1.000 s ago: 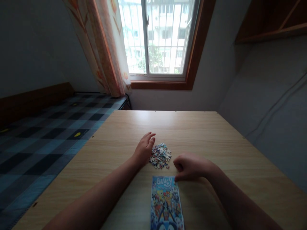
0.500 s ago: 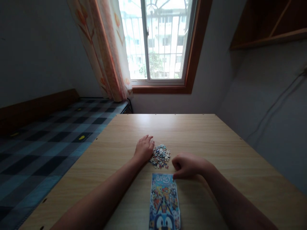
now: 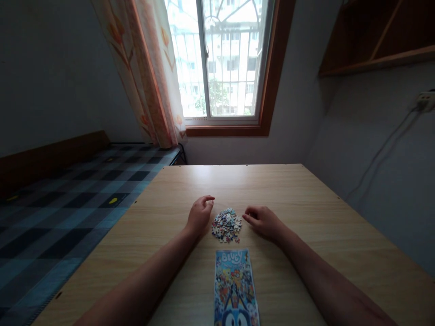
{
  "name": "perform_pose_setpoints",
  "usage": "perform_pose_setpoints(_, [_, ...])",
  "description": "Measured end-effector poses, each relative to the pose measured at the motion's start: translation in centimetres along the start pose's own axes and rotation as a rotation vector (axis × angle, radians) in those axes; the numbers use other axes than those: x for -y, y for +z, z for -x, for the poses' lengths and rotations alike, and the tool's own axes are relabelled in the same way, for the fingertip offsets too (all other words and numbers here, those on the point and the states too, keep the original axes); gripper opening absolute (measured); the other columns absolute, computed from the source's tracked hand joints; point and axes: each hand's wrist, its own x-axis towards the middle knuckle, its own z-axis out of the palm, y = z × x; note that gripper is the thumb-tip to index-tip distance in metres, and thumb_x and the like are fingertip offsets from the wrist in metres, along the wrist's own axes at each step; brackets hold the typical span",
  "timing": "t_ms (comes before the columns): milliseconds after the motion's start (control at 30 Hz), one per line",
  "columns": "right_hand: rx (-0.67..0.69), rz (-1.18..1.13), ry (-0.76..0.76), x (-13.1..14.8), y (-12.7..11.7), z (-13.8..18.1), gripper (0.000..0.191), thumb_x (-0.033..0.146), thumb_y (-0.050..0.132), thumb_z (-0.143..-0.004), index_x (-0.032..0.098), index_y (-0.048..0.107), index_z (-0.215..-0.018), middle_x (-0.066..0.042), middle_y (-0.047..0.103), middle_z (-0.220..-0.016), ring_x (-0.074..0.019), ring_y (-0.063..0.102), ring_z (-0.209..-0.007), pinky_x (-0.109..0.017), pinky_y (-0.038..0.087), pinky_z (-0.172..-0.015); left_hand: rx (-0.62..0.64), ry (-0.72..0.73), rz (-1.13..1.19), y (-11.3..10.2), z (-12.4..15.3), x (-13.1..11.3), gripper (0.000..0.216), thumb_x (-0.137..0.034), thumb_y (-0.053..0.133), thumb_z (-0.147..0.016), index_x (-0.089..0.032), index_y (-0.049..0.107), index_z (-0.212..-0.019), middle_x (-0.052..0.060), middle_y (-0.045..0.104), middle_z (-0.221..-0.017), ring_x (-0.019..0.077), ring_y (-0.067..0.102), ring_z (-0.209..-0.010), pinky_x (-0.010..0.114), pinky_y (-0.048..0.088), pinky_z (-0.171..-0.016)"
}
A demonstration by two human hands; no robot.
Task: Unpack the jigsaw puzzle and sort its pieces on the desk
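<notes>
A heap of small jigsaw puzzle pieces (image 3: 227,225) lies on the wooden table (image 3: 292,199), between my two hands. To its left is my left hand (image 3: 200,213), fingers loosely bent with a gap at the thumb and nothing visible in them. On the heap's right side, my right hand (image 3: 263,221) is half curled, its thumb and fingers apart and no piece showing. Neither hand appears to touch the heap. Nearer to me lies a blue printed picture sheet (image 3: 234,280) reading "Bluey", its lower end cut off by the frame.
Left of the table is a bed with a checked cover (image 3: 84,190). A window (image 3: 231,68) with a patterned curtain (image 3: 146,68) is beyond the far edge. On the right wall are a wooden shelf (image 3: 380,63) and a cable (image 3: 384,151).
My right hand has moved away from the picture sheet's top corner and its fingers have loosened. My left hand has drawn slightly left, away from the heap. The camera view has shifted a little.
</notes>
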Motion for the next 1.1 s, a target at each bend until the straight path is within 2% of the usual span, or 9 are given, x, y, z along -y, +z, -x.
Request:
perform_pose_setpoints(167, [-0.135,-0.072,0.045,-0.8,1.0,-0.8,0.017,0.032,0.059,-0.086,0.022,0.071,-0.091,0.000,0.067,-0.070,-0.0142,0.058,-0.062,-0.025,0.039,-0.060,0.147,0.108,-0.135,-0.9,0.0,0.3,0.025,-0.029,0.055,-0.080,-0.019,0.076,-0.091,0.009,0.071,-0.113,0.0246,0.062,-0.112,0.039,0.045,-0.102])
perform_pose_setpoints(367, [-0.183,0.057,0.012,-0.9,1.7,-1.5,0.021,0.024,0.060,-0.085,0.027,0.074,-0.100,-0.001,0.069,-0.082,-0.0151,0.060,-0.069,-0.028,0.044,-0.068,0.215,0.177,-0.341,-1.3,0.9,-0.4,0.030,-0.031,0.061,-0.084,-0.024,0.076,-0.109,0.010,0.064,-0.130,0.0279,0.054,-0.125,0.045,0.039,-0.109])
perform_pose_setpoints(467, [-0.181,0.090,-0.009,-0.8,1.9,-2.1,0.020,0.029,0.062,-0.086,0.027,0.075,-0.101,-0.002,0.068,-0.082,-0.0170,0.061,-0.074,-0.028,0.044,-0.071,0.247,0.214,-0.428,-1.1,1.1,-0.6,0.032,-0.035,0.061,-0.087,-0.028,0.074,-0.115,0.010,0.060,-0.136,0.0300,0.051,-0.129,0.048,0.037,-0.111])
perform_pose_setpoints(633, [-0.128,0.063,-0.083,-0.4,2.4,-3.1,0.024,0.035,0.066,-0.086,0.027,0.076,-0.107,-0.003,0.067,-0.082,-0.0180,0.060,-0.079,-0.030,0.045,-0.074,0.241,0.238,-0.469,-1.0,1.2,-0.5,0.031,-0.034,0.057,-0.091,-0.027,0.074,-0.117,0.011,0.060,-0.136,0.0288,0.051,-0.129,0.046,0.038,-0.111])
perform_pose_setpoints(867, [-0.091,0.074,-0.182,-1.0,2.6,-3.3,0.023,0.032,0.067,-0.086,0.028,0.077,-0.107,-0.007,0.070,-0.097,-0.0214,0.060,-0.093,-0.034,0.046,-0.085,0.257,0.295,-0.505,-1.0,1.4,-0.6,0.029,-0.035,0.057,-0.092,-0.032,0.074,-0.115,0.010,0.061,-0.135,0.0296,0.052,-0.127,0.047,0.038,-0.110])
perform_pose_setpoints(967, [-0.084,0.076,-0.200,-1.1,2.5,-3.3,0.019,0.031,0.069,-0.086,0.027,0.078,-0.102,-0.007,0.069,-0.097,-0.0213,0.060,-0.093,-0.034,0.045,-0.085,0.269,0.288,-0.507,-1.0,1.4,-0.6,0.029,-0.034,0.058,-0.092,-0.034,0.074,-0.115,0.009,0.061,-0.135,0.0302,0.052,-0.127,0.049,0.038,-0.110])
perform_pose_setpoints(1100, [-0.089,0.039,-0.200,-1.0,2.3,-3.3,0.013,0.029,0.071,-0.084,0.024,0.076,-0.095,-0.004,0.068,-0.086,-0.0188,0.059,-0.085,-0.031,0.044,-0.080,0.274,0.302,-0.479,-0.9,1.4,-0.5,0.028,-0.033,0.059,-0.090,-0.036,0.074,-0.115,0.009,0.061,-0.135,0.0309,0.052,-0.127,0.051,0.037,-0.109])
